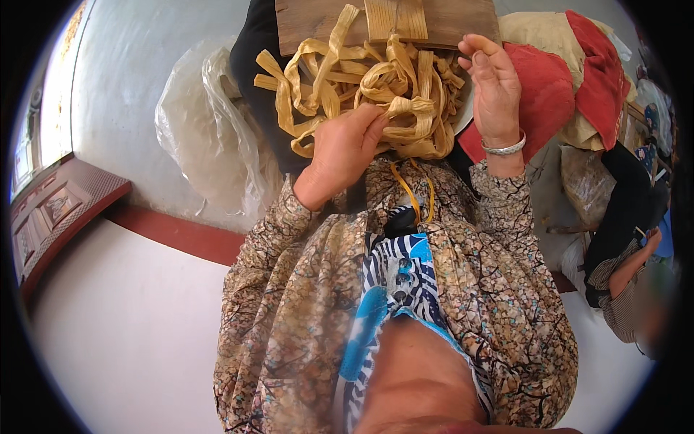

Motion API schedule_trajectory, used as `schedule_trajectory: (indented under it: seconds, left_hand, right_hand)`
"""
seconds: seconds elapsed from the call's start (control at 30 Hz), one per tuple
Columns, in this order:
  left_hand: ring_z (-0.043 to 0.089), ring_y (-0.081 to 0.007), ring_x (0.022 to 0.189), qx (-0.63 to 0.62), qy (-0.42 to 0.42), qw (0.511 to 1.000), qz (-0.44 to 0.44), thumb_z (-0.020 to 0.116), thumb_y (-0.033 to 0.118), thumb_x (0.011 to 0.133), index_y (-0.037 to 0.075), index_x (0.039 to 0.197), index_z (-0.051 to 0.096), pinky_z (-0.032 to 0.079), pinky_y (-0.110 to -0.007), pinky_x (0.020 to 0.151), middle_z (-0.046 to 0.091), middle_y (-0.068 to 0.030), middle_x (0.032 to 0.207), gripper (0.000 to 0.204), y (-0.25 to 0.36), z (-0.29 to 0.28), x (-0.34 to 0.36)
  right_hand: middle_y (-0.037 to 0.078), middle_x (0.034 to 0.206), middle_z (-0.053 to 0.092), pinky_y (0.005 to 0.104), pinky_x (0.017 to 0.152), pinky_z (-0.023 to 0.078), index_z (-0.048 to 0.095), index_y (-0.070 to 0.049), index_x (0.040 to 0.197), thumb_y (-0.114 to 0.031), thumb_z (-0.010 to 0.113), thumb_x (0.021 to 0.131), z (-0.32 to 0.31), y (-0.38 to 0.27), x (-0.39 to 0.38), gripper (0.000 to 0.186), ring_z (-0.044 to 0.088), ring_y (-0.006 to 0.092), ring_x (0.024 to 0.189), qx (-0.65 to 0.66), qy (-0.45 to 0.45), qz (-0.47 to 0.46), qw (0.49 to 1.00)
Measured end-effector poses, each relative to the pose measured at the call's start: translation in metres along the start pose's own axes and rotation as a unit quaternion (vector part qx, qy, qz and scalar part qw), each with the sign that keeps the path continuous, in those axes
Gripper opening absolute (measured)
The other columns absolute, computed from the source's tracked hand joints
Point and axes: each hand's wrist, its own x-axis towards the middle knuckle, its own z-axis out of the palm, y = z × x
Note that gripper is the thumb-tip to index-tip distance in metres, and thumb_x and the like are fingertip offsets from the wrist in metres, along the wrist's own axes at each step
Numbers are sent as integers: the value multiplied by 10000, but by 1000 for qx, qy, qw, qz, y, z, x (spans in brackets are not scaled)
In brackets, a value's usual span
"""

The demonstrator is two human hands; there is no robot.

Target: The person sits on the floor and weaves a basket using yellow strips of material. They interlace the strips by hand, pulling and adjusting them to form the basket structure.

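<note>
A heap of long, flat, yellow ribbed strips [419,137], looped and tangled, lies in front of me; their material I cannot make out. My left hand [347,148] is closed at the near side of the heap, thumb and fingers pinching a yellow strip beside a knot-like fold. To the right of the heap my right hand [493,94] is raised, its fingers partly apart and holding nothing visible. A silvery bracelet [504,147] circles that wrist. Beyond the heap is a wooden board [322,29], with a wide flat piece of yellow strip [396,18] on it.
Crumpled clear plastic [213,130] lies on the left. Red cloth [538,90] and beige cloth [538,32] are beside my right hand. Another person's arm [632,264] shows at the far right, near a filled plastic bag [589,184]. Carved wooden furniture [61,217] stands at the left.
</note>
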Motion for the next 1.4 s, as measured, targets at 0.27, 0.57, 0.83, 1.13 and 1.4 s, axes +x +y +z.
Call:
schedule_trajectory:
  seconds: [0.27,0.57,0.83,1.13,1.4]
  left_hand:
    - [621,-351,693,-10,-17,993,117,636,152,859,49,855,599,481,-434,585,619,-125,749,110,16,-10,36]
    - [559,-99,772,-191,-154,969,-28,580,150,959,-51,1050,637,471,-268,683,642,-55,840,228,13,-32,57]
    - [499,-67,702,-215,-15,975,-52,529,163,973,-39,1074,626,441,-237,637,581,0,799,246,-31,-24,133]
    - [623,-369,764,117,113,987,-3,583,177,898,11,917,573,468,-446,642,653,-181,792,167,-57,6,152]
    - [559,-140,589,-301,31,953,-16,517,167,981,29,1008,582,431,-281,525,616,-52,775,154,-14,20,107]
  right_hand:
    - [130,750,632,382,608,478,656,-64,916,-230,667,842,20,-25,-1,182,619,311,680,-360,-345,-47,866]
    - [39,741,631,269,624,469,652,-16,965,-159,617,918,3,-39,12,154,609,126,697,-279,-312,109,902]
    - [36,794,643,251,637,467,630,-18,1037,-133,577,949,16,21,70,154,542,91,682,-311,-118,24,943]
    - [123,857,656,353,690,493,657,-42,963,-91,606,862,1,53,79,123,627,286,766,-513,-111,-98,846]
    - [87,888,669,360,691,471,636,-89,794,-189,652,854,47,-15,37,118,620,269,812,-501,-48,-350,790]
